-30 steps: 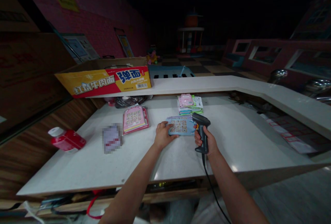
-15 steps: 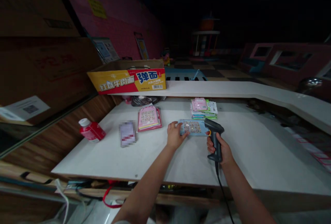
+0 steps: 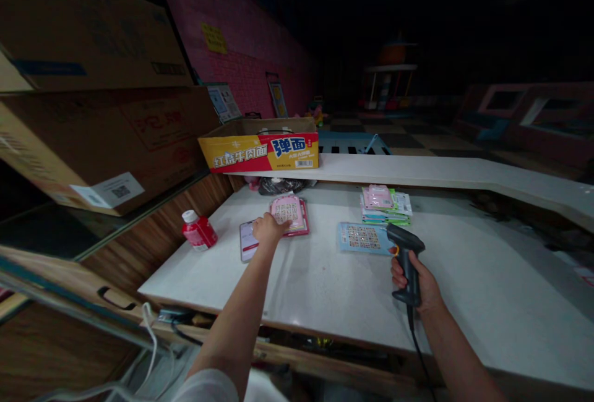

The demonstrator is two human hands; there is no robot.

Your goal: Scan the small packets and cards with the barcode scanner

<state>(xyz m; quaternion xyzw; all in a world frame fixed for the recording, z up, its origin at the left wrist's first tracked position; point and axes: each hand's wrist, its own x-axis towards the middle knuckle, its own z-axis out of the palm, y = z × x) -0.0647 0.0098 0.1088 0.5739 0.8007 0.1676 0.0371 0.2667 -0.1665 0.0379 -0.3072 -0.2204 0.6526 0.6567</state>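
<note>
My right hand (image 3: 420, 281) is wrapped round the handle of a dark barcode scanner (image 3: 408, 266), its cable running down past the counter edge. The scanner's head is over the right end of a flat blue packet (image 3: 362, 238) printed with rows of small pictures. My left hand (image 3: 267, 229) is at the front left of a pink packet (image 3: 286, 209), with its thumb on the packet and its other fingers curled at the left edge. That packet tops a small pile with a red-edged one underneath. Just left of this hand lies a phone (image 3: 247, 250) with a lit screen, partly covered by it.
A pile of small packets (image 3: 385, 205) sits at the back of the white counter (image 3: 325, 290). On the left stands a red bottle (image 3: 198, 232) with a white cap. A yellow and red noodle carton (image 3: 264, 153) rests on the raised ledge (image 3: 408, 169). Brown boxes (image 3: 116, 142) are stacked at far left.
My left hand has left the blue packet and moved left to the pink packet. The scanner stays in my right hand by the blue packet. The view has shifted left.
</note>
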